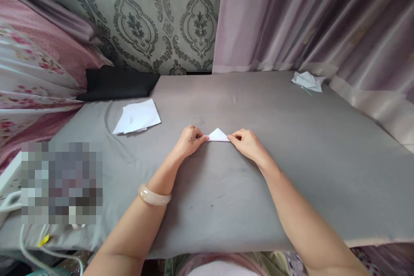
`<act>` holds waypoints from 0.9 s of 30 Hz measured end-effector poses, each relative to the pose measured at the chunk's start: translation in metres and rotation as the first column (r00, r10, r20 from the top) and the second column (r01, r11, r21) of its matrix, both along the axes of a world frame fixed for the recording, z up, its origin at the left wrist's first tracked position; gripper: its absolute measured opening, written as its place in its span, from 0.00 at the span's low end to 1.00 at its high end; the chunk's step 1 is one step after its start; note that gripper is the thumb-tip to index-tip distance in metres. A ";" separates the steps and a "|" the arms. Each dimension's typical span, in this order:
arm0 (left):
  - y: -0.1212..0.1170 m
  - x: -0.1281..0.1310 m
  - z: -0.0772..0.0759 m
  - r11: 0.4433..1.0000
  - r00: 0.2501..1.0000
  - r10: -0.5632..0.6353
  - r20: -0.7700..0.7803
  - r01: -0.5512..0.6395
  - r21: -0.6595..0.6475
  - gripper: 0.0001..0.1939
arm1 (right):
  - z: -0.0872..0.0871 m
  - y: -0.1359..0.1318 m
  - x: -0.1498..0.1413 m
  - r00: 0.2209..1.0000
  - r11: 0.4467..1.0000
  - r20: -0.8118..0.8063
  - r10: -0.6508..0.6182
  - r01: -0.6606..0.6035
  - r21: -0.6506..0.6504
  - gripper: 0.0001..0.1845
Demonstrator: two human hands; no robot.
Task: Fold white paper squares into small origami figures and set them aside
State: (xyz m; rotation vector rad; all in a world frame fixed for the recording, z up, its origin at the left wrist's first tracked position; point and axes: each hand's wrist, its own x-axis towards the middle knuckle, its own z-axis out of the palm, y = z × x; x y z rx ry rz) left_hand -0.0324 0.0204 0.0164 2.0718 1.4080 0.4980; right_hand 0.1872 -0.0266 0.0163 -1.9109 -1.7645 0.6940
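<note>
A small folded white paper (217,135) lies on the grey cloth near the middle of the table, its upper part a triangle pointing away from me. My left hand (191,141) pinches its left end between thumb and fingers. At the right end, my right hand (246,142) grips the paper the same way, so it is held straight between them. A pale bangle (154,196) sits round my left forearm. The fingers under the paper's ends are partly hidden.
Loose white sheets (139,116) lie at the left, in front of a folded black cloth (121,83). Crumpled white paper (308,81) rests at the far right corner. White cables (24,241) hang at the lower left, beside a blurred-out patch. Curtains (274,17) border the table.
</note>
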 end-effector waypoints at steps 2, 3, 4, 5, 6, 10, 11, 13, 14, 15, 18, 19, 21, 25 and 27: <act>0.001 0.000 -0.001 1.000 1.000 0.026 -0.011 -0.026 -0.011 0.14 | 0.001 0.000 -0.001 1.000 1.000 0.008 -0.003 0.003 -0.003 0.14; 0.002 0.000 -0.001 0.999 0.999 0.034 -0.018 -0.034 -0.014 0.14 | 0.002 0.000 -0.001 1.000 1.000 0.012 -0.003 0.003 -0.004 0.14; 0.002 -0.001 -0.001 0.999 0.999 0.036 -0.022 -0.036 -0.017 0.14 | 0.003 0.000 -0.002 1.000 1.000 0.017 -0.004 0.004 -0.004 0.14; 0.002 -0.001 -0.001 0.999 0.999 0.033 -0.020 -0.033 -0.017 0.14 | 0.003 0.000 -0.002 1.000 1.000 0.023 -0.005 0.005 -0.006 0.14; 0.002 -0.001 -0.002 0.999 1.000 0.028 -0.014 -0.028 -0.015 0.14 | 0.003 0.000 -0.003 1.000 1.000 0.030 -0.008 0.009 -0.011 0.14; 0.002 0.000 -0.004 0.999 0.999 0.032 0.005 -0.032 0.004 0.13 | 0.003 0.002 -0.004 0.998 0.999 0.067 -0.016 0.019 -0.042 0.14; 0.002 0.000 -0.005 0.999 0.999 0.035 0.003 -0.035 0.010 0.12 | 0.003 0.003 -0.005 0.997 0.999 0.078 -0.016 0.019 -0.044 0.14; 0.001 0.001 -0.007 0.999 0.999 0.039 -0.004 -0.039 0.023 0.12 | 0.002 0.004 -0.005 0.995 0.999 0.100 -0.013 0.018 -0.042 0.15; 0.001 0.001 -0.009 0.999 0.999 0.038 -0.009 -0.037 0.034 0.12 | 0.002 0.004 -0.006 0.994 0.999 0.110 -0.011 0.016 -0.040 0.15; 0.001 0.001 -0.011 0.998 0.999 0.035 -0.017 -0.034 0.047 0.12 | 0.002 0.004 -0.006 0.993 0.999 0.118 -0.009 0.014 -0.042 0.15; -0.001 0.002 -0.015 0.995 0.998 0.014 -0.061 -0.008 0.097 0.12 | 0.002 0.004 -0.007 0.989 0.998 0.145 -0.006 0.016 -0.063 0.16; -0.001 0.002 -0.015 0.994 0.997 0.004 -0.075 0.005 0.111 0.12 | 0.003 0.003 -0.008 0.988 0.998 0.155 -0.006 0.016 -0.066 0.16; -0.004 0.003 -0.013 0.992 0.994 -0.011 -0.105 0.024 0.123 0.11 | 0.005 0.003 -0.009 0.984 0.998 0.178 -0.004 0.016 -0.065 0.15; -0.008 0.006 -0.005 0.994 0.981 -0.006 -0.194 0.027 0.107 0.11 | 0.008 0.001 -0.011 0.977 0.998 0.214 0.005 0.009 -0.064 0.14; -0.010 0.008 -0.002 0.993 0.970 -0.004 -0.244 0.032 0.112 0.12 | 0.008 0.000 -0.011 0.973 0.998 0.229 0.014 0.001 -0.065 0.14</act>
